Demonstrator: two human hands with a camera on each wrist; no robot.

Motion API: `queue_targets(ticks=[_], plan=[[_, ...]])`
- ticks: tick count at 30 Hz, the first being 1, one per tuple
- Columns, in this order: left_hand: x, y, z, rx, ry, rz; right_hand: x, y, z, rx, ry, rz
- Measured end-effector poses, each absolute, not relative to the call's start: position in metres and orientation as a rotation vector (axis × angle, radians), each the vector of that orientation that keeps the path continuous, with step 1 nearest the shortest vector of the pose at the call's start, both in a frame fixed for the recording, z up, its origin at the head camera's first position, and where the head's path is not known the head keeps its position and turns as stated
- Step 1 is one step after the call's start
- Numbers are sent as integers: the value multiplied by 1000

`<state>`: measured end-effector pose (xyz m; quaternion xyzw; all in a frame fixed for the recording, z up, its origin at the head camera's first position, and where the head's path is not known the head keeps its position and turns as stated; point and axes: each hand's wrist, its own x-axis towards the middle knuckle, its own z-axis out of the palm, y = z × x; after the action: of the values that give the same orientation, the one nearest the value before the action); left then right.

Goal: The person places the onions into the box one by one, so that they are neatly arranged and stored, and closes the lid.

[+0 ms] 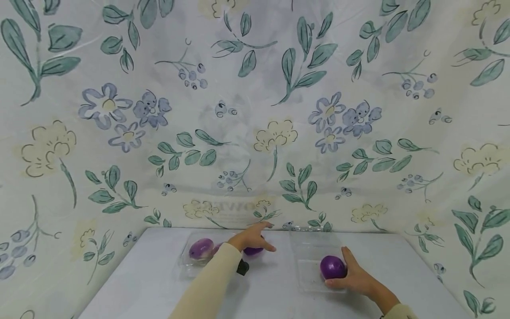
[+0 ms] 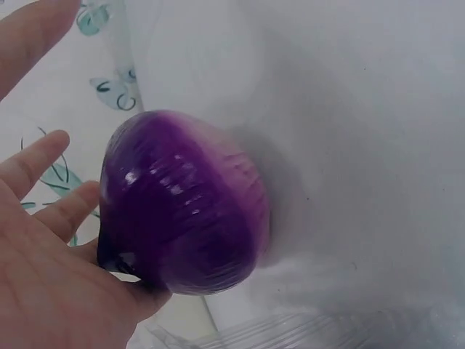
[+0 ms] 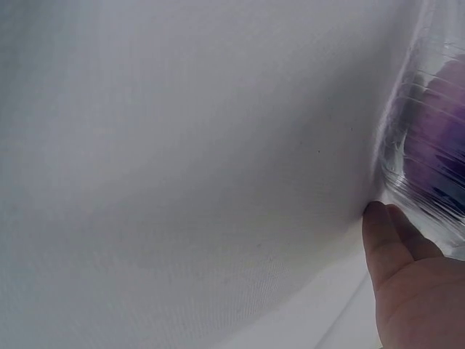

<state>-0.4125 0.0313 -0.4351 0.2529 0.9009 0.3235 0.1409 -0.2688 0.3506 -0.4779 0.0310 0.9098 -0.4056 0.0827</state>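
My left hand [image 1: 253,239], fingers spread, is above and beside a glossy purple onion [image 2: 185,207]. In the left wrist view, the onion's dark tip is close against the palm side and its pale pink end faces away. Whether the hand bears any of its weight cannot be told. My right hand [image 1: 356,277] lies at the side of a clear plastic tray [image 1: 308,283] around another purple onion [image 1: 332,267]. Its thumb is in front and a finger is raised behind. In the right wrist view, straight fingers [image 3: 385,243] touch the tray's outer wall, with purple showing through the plastic.
A second clear tray [image 1: 185,261] at the left holds purple onions [image 1: 201,249], partly hidden by the left sleeve [image 1: 211,283]. A small dark block [image 1: 242,267] sits by the left wrist. The white table [image 1: 131,274] backs onto a floral curtain [image 1: 255,133].
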Motion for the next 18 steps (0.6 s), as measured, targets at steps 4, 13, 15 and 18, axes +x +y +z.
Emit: queue_targets(ticks=[4,13,15,18], plan=[[-414,32,-439,735,2599,936,-268,350,-478,90,2712,-1217],[-413,30,-439,742,2604,940,-269,351,-478,91,2705,-1208],[-411,30,-439,755,2600,938,-269,352,-478,90,2709,-1204],[-407,32,-440,774,2597,927,-268,352,-477,93,2713,-1205]])
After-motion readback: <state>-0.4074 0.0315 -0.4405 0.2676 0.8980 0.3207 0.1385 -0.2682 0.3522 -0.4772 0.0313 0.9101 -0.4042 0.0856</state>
